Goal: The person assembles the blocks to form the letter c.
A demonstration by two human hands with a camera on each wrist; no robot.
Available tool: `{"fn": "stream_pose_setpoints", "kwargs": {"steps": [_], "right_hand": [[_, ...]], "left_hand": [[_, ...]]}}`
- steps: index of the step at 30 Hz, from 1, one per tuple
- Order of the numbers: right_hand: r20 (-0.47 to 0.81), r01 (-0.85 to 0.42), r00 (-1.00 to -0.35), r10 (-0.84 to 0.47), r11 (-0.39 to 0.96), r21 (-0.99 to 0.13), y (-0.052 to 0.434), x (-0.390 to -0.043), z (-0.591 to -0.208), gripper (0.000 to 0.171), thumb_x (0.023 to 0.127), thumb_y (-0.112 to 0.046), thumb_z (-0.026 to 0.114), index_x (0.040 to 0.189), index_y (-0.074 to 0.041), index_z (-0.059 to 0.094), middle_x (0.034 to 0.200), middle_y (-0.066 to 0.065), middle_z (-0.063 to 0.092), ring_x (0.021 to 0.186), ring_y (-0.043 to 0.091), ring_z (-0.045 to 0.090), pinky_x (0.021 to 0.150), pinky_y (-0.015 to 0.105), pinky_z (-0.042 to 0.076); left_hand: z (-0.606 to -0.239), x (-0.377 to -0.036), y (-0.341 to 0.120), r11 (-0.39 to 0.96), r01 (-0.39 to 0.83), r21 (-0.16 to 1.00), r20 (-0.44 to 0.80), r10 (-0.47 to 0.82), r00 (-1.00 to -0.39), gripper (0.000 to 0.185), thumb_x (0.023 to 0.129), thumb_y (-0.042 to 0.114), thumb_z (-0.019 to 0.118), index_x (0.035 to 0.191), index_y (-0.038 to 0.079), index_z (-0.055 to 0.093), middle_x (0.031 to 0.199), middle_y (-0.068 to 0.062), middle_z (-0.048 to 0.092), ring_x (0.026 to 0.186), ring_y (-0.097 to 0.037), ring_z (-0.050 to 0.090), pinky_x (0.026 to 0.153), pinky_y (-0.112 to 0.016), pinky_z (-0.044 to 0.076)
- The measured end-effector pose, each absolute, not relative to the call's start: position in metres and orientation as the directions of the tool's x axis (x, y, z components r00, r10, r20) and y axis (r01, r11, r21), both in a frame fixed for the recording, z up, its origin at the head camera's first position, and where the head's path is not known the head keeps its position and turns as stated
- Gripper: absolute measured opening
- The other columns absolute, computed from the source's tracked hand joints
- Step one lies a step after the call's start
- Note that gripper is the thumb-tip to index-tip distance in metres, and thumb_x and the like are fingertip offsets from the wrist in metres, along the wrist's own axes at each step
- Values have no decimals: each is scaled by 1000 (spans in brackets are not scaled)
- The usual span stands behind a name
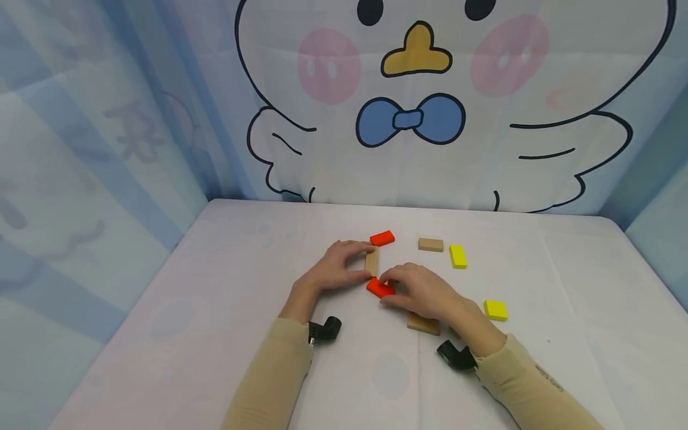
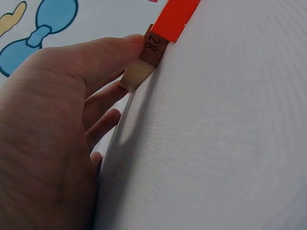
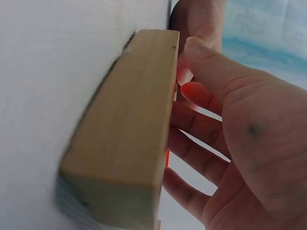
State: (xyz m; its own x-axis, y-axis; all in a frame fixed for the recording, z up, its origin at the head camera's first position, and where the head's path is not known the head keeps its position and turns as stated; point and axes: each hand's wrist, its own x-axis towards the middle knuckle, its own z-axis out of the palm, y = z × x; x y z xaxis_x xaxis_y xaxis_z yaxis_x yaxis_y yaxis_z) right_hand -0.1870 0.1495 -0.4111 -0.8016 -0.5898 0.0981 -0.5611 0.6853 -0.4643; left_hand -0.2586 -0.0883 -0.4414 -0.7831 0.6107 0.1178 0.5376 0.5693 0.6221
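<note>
My left hand [image 1: 338,267] pinches a plain wooden block [image 1: 372,261] by its two ends, thumb at the near end and index finger at the far end. In the left wrist view, dark marks like "28" show on the wooden block [image 2: 152,47] beside the thumb. A red block [image 1: 377,288] lies at an angle against its near end. My right hand [image 1: 421,291] holds this red block between thumb and fingers. A second red block [image 1: 383,238] touches or nearly touches the far end; I cannot tell which.
Another wooden block [image 1: 424,324] lies just under the right wrist, large in the right wrist view. To the right are a wooden block [image 1: 430,245] and two yellow blocks, one upper [image 1: 458,256] and one lower [image 1: 495,310]. A printed cloth backdrop [image 1: 408,167] rises behind the table.
</note>
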Motion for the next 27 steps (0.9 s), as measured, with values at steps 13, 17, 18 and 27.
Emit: {"fn": "stream_pose_setpoints", "kwargs": {"steps": [13,17,18,27], "right_hand": [[85,-510,-835,-543,709,-487,159,-186,-405,34,90,-35,77,117,-16,70,105,-6,67,100,16,60,90,41,52],[103,-509,-841,-532,712,-484,165,-183,-406,33,90,-34,78,117,-16,70,107,-6,67,102,16,61,90,41,53],[110,-513,-839,-532,710,-482,168,-182,-407,33,90,-34,77,117,-16,70,108,-6,67,103,16,61,91,42,53],[119,-537,-826,-551,706,-461,188,-172,-405,31,91,-31,76,115,-13,70,111,-3,66,106,18,61,93,43,52]], "left_hand": [[-442,-258,-83,564,519,642,106,605,-789,56,91,32,74,143,19,58,146,-4,53,135,-25,41,114,-48,31],[-441,-257,-81,560,518,646,103,609,-787,56,91,31,74,143,18,58,146,-4,53,136,-25,41,114,-48,30],[-441,-257,-81,564,516,645,100,607,-789,56,91,31,74,142,18,58,146,-4,53,136,-25,41,114,-48,30],[-438,-255,-86,601,480,639,69,576,-814,55,92,31,73,143,20,58,147,-3,52,137,-25,40,114,-46,32]]}}
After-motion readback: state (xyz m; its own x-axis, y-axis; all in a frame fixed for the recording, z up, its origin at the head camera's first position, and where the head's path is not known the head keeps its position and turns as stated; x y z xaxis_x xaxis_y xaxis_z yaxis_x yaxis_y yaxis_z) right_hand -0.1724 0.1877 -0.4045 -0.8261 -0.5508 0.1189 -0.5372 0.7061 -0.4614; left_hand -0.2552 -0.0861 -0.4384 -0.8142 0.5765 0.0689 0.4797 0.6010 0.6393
